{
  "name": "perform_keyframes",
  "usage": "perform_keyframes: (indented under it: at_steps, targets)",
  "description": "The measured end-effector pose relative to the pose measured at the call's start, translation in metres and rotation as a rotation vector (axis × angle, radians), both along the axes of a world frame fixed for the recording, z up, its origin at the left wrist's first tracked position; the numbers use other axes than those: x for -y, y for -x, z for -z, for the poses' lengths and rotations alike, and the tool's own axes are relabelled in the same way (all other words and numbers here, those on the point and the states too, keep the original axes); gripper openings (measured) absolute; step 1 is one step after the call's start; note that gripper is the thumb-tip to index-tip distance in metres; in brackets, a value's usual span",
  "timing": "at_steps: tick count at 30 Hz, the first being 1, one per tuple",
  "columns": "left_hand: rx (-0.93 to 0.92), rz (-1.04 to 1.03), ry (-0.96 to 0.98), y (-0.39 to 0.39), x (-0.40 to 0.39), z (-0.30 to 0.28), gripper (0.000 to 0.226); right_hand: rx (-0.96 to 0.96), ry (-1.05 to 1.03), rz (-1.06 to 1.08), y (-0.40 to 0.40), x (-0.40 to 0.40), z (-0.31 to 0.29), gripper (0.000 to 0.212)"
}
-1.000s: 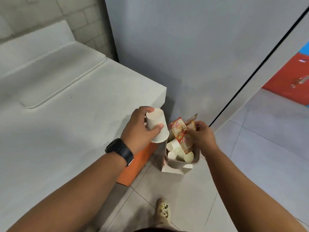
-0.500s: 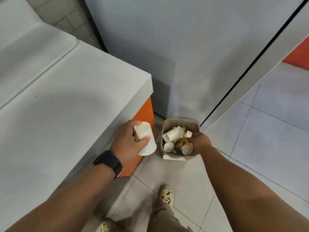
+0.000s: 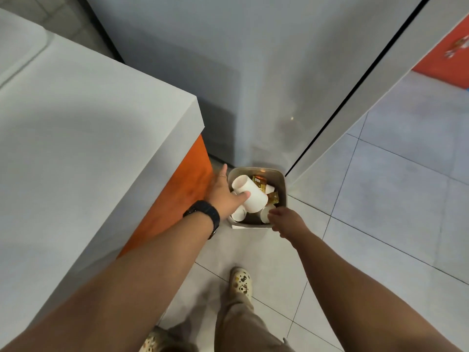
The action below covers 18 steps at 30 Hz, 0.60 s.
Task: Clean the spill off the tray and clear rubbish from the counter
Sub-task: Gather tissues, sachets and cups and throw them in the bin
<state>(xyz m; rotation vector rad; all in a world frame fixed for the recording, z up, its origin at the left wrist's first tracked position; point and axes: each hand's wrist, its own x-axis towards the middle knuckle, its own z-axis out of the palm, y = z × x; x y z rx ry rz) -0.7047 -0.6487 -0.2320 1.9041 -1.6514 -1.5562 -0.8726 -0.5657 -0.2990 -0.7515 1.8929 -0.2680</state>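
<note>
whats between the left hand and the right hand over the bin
In the head view, a white paper cup lies between left hand and right hand, above the bin.

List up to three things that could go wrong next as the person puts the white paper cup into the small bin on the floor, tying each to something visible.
1. The bin already looks full of cups and wrappers, so the paper cup may roll off onto the floor.
2. The left hand holds the cup loosely, fingers spread; it could drop outside the rim.
3. The right hand hovers at the bin's near edge and might knock it.
</note>
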Motion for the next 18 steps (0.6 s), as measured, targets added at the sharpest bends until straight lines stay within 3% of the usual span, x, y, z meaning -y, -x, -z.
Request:
perform_keyframes:
  at_steps: [5,10,13,18]
  targets:
    - [0.152,0.118,0.001,-0.015,-0.013,0.002,0.097,-0.009,-0.018,0.009,0.007,-0.003,0.002,0.033]
    - [0.266,0.070,0.010,-0.052,-0.019,-0.014,0.094,0.015,0.008,-0.062,-0.010,0.009,-0.007,0.026]
    - [0.282,0.071,0.039,-0.071,-0.023,-0.030,0.090,0.061,0.040,-0.112,-0.026,0.020,-0.022,0.013]
    - [0.223,0.039,0.109,-0.092,-0.033,-0.071,0.083,0.152,0.146,-0.119,-0.056,0.043,-0.061,0.009]
